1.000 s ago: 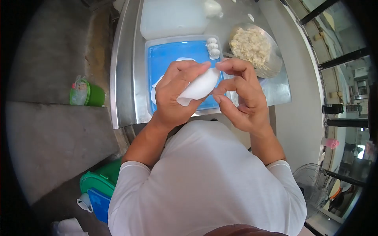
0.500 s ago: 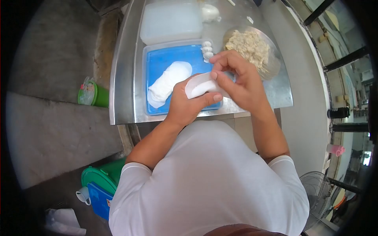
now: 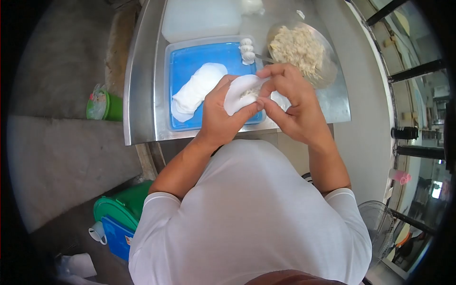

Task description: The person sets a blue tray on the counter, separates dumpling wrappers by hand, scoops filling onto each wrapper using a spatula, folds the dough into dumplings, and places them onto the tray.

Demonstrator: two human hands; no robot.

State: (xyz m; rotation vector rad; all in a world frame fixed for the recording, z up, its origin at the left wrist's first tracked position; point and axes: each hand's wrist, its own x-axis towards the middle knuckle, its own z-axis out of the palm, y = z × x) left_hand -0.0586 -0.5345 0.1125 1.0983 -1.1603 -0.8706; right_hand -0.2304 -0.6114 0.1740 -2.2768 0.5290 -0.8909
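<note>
A steel counter (image 3: pixel 141 95) carries a blue tray (image 3: pixel 187 57), where from my remote post I see a floppy white stack (image 3: pixel 199 88), probably wrappers, lying aslant. To its right, over the tray's near side, the left hand (image 3: pixel 219 108) is half-curled around a thin wrapper (image 3: pixel 234 94), cradling it with the thumb along the near edge. Half a second ago I saw that wrapper folded over and plain white; now it gapes toward my camera, baring pale, lumpy filling (image 3: pixel 250 93), so I judge it loaded but not yet sealed. Three pleated pieces (image 3: pixel 247 51) sit in a row at the tray's far right corner; beyond them the top edge of my view cuts off a white lump (image 3: pixel 251 6) I cannot identify. A thin utensil (image 3: pixel 265 58) shows only in part. The right hand (image 3: pixel 292 104), fingers bent and thumb near forefinger, meets the wrapper's right rim, but its fingers cover the contact, and I cannot tell whether it pinches or merely touches. Farthest right, a bowl (image 3: pixel 331 66) holds a heaped pale mixture (image 3: pixel 298 50).
</note>
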